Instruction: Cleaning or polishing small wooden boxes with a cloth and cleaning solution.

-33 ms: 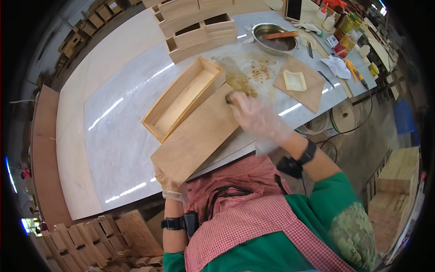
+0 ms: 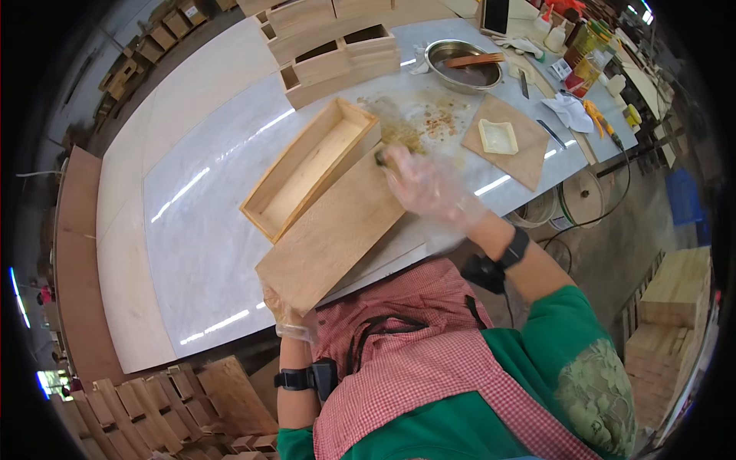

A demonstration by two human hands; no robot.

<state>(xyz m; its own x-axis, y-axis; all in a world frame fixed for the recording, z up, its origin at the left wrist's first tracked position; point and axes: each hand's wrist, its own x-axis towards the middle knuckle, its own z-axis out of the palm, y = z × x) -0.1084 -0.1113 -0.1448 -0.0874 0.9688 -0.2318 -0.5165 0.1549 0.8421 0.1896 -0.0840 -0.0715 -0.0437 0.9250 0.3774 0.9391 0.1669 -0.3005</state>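
A long flat wooden board (image 2: pixel 333 234) lies slantwise before me, its far end by the open wooden box (image 2: pixel 307 172). My left hand (image 2: pixel 285 308), in a clear glove, grips the board's near left end; its fingers are partly hidden beneath. At the far end my gloved right hand (image 2: pixel 425 184) is closed around a small dark thing (image 2: pixel 380 158) pressed to the board's surface. Motion blurs that hand, and the kind of thing it holds is unclear. The long box stands upright, with its hollow facing up, and touches or nearly touches the board.
Brown smears (image 2: pixel 437 119) mark the table beyond the board. A metal bowl (image 2: pixel 460 80) with a wooden-handled brush stands farther back. To its right, a small pale tray (image 2: pixel 498 138) rests on a square board (image 2: pixel 529 170). Stacked wooden boxes (image 2: pixel 337 65) stand at the back.
My right hand has shifted slightly to the left along the board's far end, still holding the dark thing. The left hand stays in place on the board.
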